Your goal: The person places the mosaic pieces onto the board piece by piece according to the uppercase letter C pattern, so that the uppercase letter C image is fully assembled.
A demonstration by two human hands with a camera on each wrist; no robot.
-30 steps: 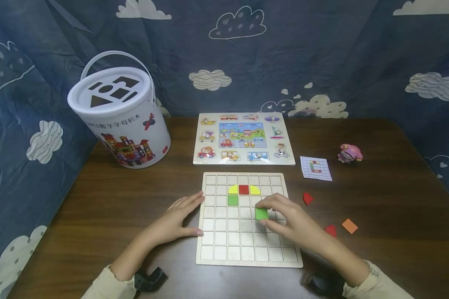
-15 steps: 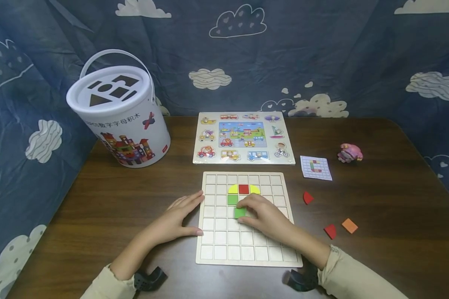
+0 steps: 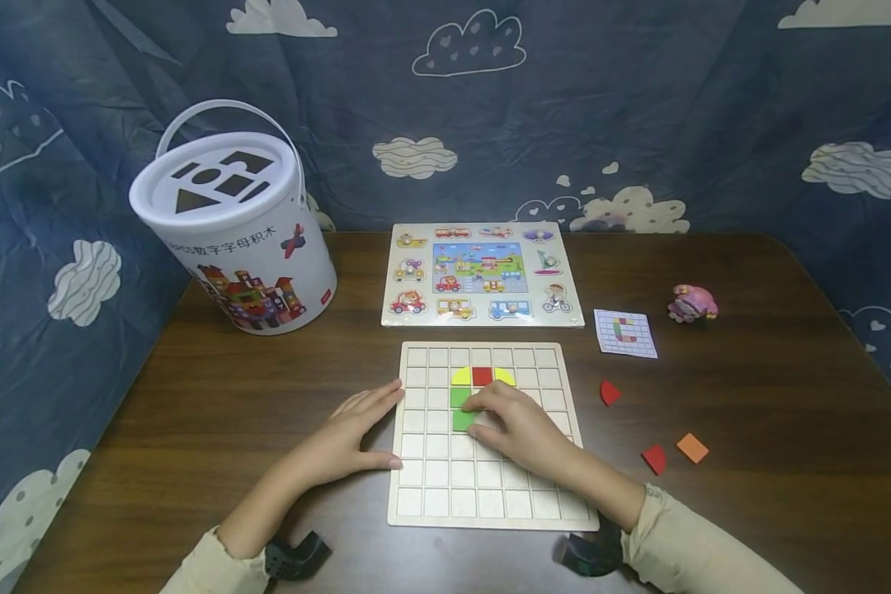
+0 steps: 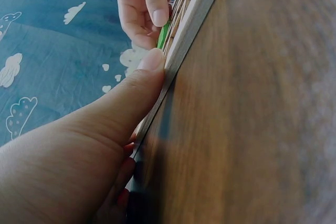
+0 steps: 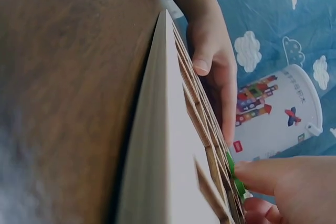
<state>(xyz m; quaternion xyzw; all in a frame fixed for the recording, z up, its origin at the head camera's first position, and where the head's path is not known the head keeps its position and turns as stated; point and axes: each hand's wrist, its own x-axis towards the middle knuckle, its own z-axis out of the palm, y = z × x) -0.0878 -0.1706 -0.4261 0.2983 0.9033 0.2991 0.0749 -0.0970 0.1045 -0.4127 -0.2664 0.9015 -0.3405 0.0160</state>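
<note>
While the left hand [image 3: 352,433], fingers extended, touches the left edge of the grid board [image 3: 425,473], the right hand [image 3: 518,419] pinches the lower green square [image 3: 462,421] between thumb and fingers. That square is on the board, just below the upper green square [image 3: 459,398]

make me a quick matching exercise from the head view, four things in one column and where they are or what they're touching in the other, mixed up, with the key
Things
1. white bucket
2. pink toy
3. left hand
4. right hand

Places and states
A. pinches the lower green square
B. just right of the small pattern card
C. touches the left edge of the grid board
D. at the back, left of the vehicle puzzle

Pairs: 1-D, 2-B, 3-C, 4-A
</note>
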